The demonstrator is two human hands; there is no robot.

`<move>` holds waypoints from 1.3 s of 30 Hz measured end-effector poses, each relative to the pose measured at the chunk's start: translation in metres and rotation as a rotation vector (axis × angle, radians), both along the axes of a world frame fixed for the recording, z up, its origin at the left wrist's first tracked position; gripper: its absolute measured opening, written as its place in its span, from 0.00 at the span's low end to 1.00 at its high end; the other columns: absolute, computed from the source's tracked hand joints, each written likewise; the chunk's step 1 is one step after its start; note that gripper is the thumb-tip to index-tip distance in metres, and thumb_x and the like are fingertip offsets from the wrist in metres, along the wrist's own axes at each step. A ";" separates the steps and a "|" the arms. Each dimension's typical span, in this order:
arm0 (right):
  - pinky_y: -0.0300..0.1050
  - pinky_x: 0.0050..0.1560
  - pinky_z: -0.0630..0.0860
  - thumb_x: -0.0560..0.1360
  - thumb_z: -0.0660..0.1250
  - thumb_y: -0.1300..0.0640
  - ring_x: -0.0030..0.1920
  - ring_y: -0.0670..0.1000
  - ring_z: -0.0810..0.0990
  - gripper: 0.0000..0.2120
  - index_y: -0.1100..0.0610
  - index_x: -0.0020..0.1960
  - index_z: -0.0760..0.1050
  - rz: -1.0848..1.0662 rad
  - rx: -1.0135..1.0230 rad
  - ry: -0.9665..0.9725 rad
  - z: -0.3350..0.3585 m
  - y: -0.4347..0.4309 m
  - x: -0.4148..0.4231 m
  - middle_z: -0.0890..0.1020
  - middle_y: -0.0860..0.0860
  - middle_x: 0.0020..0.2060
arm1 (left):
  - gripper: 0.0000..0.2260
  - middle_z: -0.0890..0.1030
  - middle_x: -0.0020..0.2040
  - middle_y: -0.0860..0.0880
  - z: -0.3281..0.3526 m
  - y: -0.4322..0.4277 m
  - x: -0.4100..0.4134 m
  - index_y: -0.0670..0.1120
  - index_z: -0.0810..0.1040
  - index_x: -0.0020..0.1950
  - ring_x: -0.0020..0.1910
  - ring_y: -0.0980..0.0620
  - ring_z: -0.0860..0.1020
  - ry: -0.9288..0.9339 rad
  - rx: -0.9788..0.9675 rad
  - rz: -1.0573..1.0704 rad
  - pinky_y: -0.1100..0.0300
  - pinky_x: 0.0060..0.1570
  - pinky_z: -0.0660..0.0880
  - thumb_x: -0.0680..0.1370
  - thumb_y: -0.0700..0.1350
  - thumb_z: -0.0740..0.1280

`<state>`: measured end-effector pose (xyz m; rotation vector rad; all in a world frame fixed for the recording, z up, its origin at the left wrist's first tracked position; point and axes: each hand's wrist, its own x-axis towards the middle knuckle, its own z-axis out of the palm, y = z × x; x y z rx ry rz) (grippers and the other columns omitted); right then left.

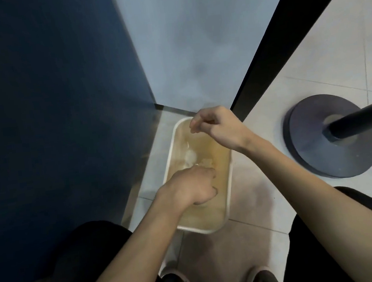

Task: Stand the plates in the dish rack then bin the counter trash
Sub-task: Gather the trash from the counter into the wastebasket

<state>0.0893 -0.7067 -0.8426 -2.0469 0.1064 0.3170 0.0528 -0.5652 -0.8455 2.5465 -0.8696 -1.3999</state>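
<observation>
One white-rimmed bin [212, 216] stands on the tiled floor [257, 202], with pale trash [190, 159] inside too blurred to count. Two hands hover over it: the left hand [192, 187] at 6 o'clock, fingers curled under, grip impossible to tell, and the right hand [215, 125] at 12, loosely curled around nothing visible. One round stand base [309, 150] lies at 3 o'clock and two shoes [263, 280] at 6.

The bin [202, 230] has a white rim and a translucent yellow-tan inside; the crumpled scrap [190, 157] in it is white. The cabinet panel [49, 110] is deep navy and the wall [191, 35] pale grey-blue, edged by a black strip [274, 49]. The floor [331, 43] is cream tile with thin grey grout lines. The round stand base [309, 150] is slate grey — its pole [363, 116] black. The trousers [89, 256] are black.
</observation>
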 end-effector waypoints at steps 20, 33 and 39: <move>0.41 0.55 0.73 0.71 0.65 0.57 0.52 0.49 0.78 0.10 0.54 0.51 0.80 0.256 -0.161 0.160 0.347 0.023 -0.185 0.82 0.48 0.50 | 0.10 0.78 0.50 0.58 0.336 0.077 -0.129 0.50 0.79 0.56 0.46 0.56 0.78 -0.219 -0.401 0.720 0.59 0.50 0.76 0.79 0.39 0.63; 0.31 0.64 0.62 0.79 0.64 0.55 0.66 0.47 0.70 0.24 0.51 0.74 0.65 0.552 -0.212 -0.129 0.572 0.059 -0.242 0.68 0.46 0.69 | 0.16 0.74 0.60 0.59 0.574 0.118 -0.237 0.52 0.74 0.65 0.56 0.63 0.74 -0.511 -0.471 0.989 0.73 0.51 0.68 0.79 0.40 0.63; 0.39 0.63 0.70 0.81 0.58 0.52 0.61 0.38 0.70 0.18 0.46 0.71 0.66 0.781 -0.140 -0.248 0.630 0.118 -0.259 0.68 0.38 0.65 | 0.15 0.78 0.54 0.59 0.630 0.165 -0.303 0.51 0.77 0.62 0.52 0.61 0.76 -0.633 -0.546 1.241 0.69 0.46 0.71 0.78 0.37 0.62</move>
